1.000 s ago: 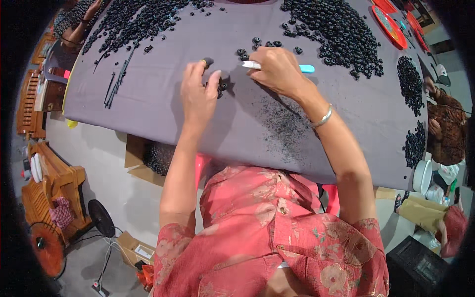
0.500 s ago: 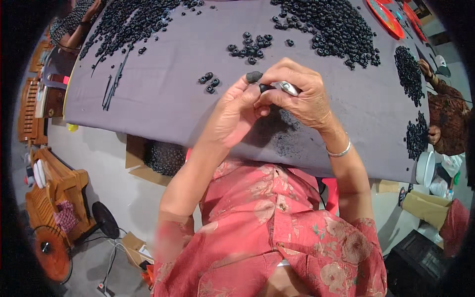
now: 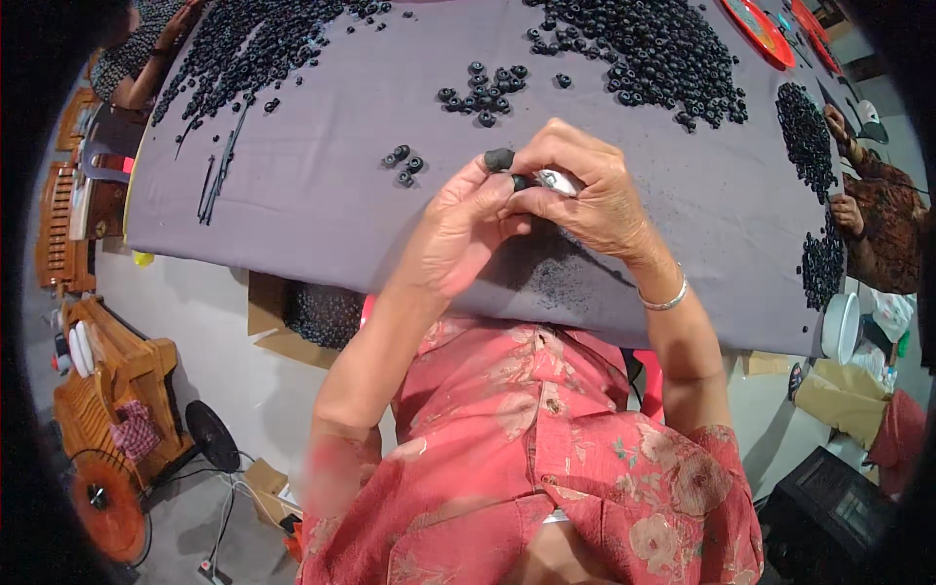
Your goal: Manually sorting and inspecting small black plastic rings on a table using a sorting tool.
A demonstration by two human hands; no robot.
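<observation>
My left hand (image 3: 453, 229) is raised over the near edge of the table, its fingers closed in a pinch. A black cover (image 3: 498, 159) sits on one of its fingertips. Between both hands shows a small black piece (image 3: 522, 182), too hidden to tell whether it is a part or another fingertip cover. My right hand (image 3: 595, 190) grips a small silvery metal tool (image 3: 560, 182), mostly wrapped by the fingers, its kind unclear. Fine black shavings (image 3: 564, 283) lie on the cloth below. Just beyond are small groups of black ring-shaped parts (image 3: 403, 166), (image 3: 485, 93).
Large heaps of black rings (image 3: 673, 63) spread across the far side of the grey cloth (image 3: 322, 195). Thin black sticks (image 3: 222, 166) lie at left. Co-workers' hands (image 3: 846, 214) touch piles (image 3: 822, 263) at right. A box (image 3: 322, 314) of black pieces stands below the table.
The tool in my right hand has turned slightly and its silvery part shows more broadly. Both hands stay together in almost the same place. A co-worker's hand at right has shifted up.
</observation>
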